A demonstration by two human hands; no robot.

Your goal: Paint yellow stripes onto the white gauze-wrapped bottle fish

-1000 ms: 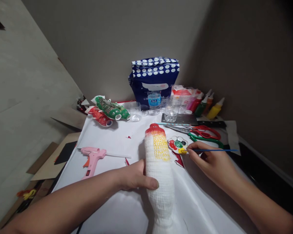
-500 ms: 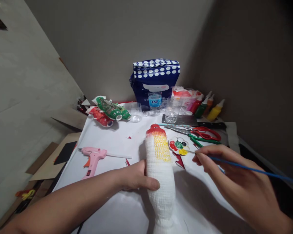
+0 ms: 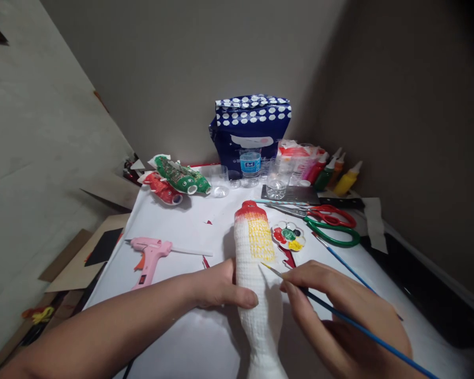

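My left hand (image 3: 225, 289) is wrapped round a white, fabric-covered, fish-shaped craft piece (image 3: 258, 310), its thumb across the front. The top end is painted red, with a yellow grid-like patch below it. Pinched in my right hand (image 3: 324, 305) is a blue-handled paintbrush (image 3: 349, 318). Its yellow-tinged tip lies at the lower edge of the yellow patch; whether it touches the surface I cannot tell. Just right of the craft piece, a flower-shaped paint palette (image 3: 288, 235) holds red, green, black and yellow paint.
A pink glue gun (image 3: 152, 250) lies at left, below red and green painted fish (image 3: 181, 177). Scissors (image 3: 332, 223), a second paintbrush (image 3: 347, 266) and a knife (image 3: 342, 202) lie at right. Behind stand plastic cups (image 3: 276, 181), paint bottles (image 3: 346, 180) and a blue bag (image 3: 253, 123).
My right hand has moved the paintbrush left and down, from the palette's yellow paint to the craft piece. My left hand keeps its hold in nearly the same place.
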